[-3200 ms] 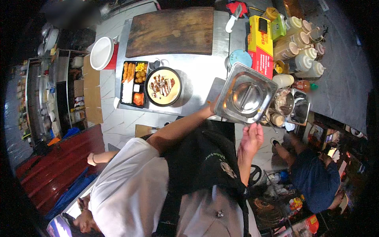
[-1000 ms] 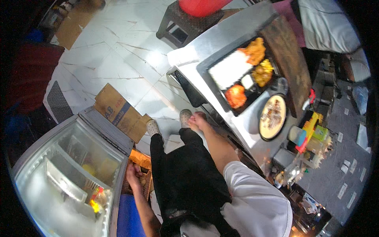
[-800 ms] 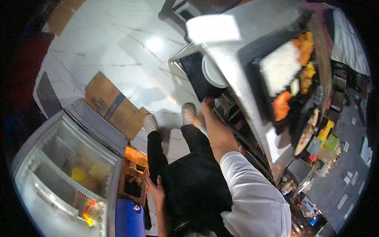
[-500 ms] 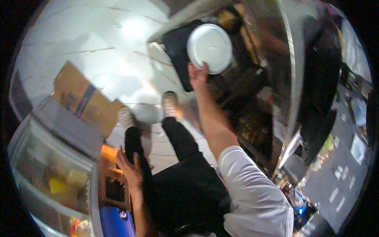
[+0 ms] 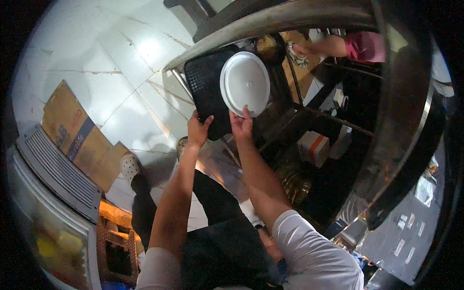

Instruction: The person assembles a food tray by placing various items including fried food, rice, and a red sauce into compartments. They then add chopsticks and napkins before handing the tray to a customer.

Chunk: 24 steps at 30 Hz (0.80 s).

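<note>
Printed in red and dark letters on the cardboard (image 5: 86, 141) on the floor (image 5: 113, 89); too small to read on the white slips (image 5: 399, 248).

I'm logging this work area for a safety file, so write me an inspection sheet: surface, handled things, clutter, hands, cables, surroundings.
Surface: grey counter at lower right, with small white pieces on it.
Things: lid-like white disc, partly overlapping the black tray in view.
Clutter: boxed items under the table frame; flattened cardboard on the floor.
Hands: right hand grips the disc's rim; left hand is at the tray's near edge, grip unclear.
Cables: nothing seen.
Surroundings: glass-topped chest at left; another person's hand beyond the frame.
</note>
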{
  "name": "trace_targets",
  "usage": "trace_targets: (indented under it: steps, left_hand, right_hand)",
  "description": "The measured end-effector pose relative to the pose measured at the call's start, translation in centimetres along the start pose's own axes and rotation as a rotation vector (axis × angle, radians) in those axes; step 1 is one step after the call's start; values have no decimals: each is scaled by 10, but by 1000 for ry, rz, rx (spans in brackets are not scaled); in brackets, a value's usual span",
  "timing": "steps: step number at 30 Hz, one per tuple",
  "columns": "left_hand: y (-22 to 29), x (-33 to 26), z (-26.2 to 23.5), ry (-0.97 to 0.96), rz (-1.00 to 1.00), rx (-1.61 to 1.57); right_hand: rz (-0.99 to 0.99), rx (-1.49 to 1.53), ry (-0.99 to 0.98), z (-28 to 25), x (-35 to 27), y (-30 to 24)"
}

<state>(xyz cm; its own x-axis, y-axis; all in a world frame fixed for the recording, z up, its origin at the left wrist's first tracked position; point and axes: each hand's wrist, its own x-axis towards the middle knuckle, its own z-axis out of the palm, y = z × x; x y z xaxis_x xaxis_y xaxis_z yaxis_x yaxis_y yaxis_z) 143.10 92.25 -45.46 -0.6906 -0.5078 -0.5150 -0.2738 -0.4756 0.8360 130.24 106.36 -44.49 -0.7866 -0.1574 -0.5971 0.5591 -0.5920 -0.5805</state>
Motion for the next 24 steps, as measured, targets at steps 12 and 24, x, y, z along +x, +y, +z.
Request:
trace_targets:
  steps: [12, 24]
  left_hand:
    - [20, -64, -50, 232, -125, 490]
    - [104, -176, -187, 556, -187, 633]
  right_hand:
    - [-351, -312, -79, -88, -43, -56]
    - [-53, -139, 182, -70, -48, 27]
